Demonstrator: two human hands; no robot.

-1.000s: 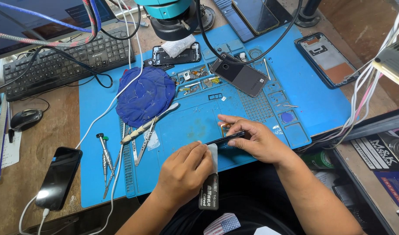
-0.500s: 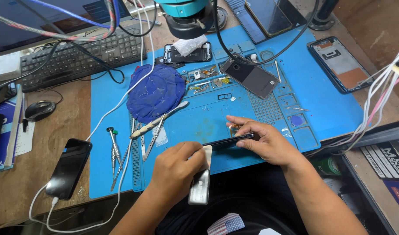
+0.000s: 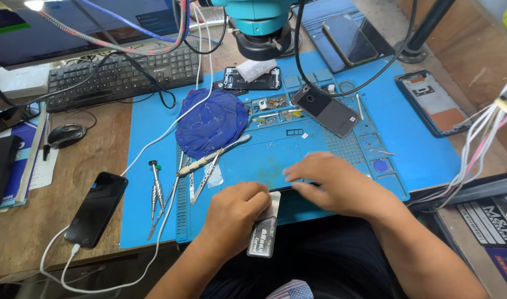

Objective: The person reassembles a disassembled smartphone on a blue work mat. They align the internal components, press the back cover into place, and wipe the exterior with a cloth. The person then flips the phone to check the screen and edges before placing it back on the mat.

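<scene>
My left hand (image 3: 234, 213) is closed around a flat metal pry tool (image 3: 264, 235) with a grey handle, its thin blade pushed under the edge of a dark phone at the front of the blue work mat (image 3: 154, 127). My right hand (image 3: 334, 185) lies flat over that phone and presses it down, so only a sliver of the phone's dark edge (image 3: 284, 189) shows between my hands.
Tweezers (image 3: 209, 160), screwdrivers (image 3: 155, 185) and a blue cloth (image 3: 212, 122) lie on the mat to the left. A grey phone back (image 3: 326, 111), an opened phone (image 3: 252, 80) and small parts sit farther back. A black phone (image 3: 96, 207) charges at left. Keyboard (image 3: 120, 75), mouse (image 3: 67, 134), microscope base (image 3: 259, 41).
My right hand has flattened and slid left over the phone. My left hand has kept its hold on the pry tool, which stays at the phone's edge. The view has shifted.
</scene>
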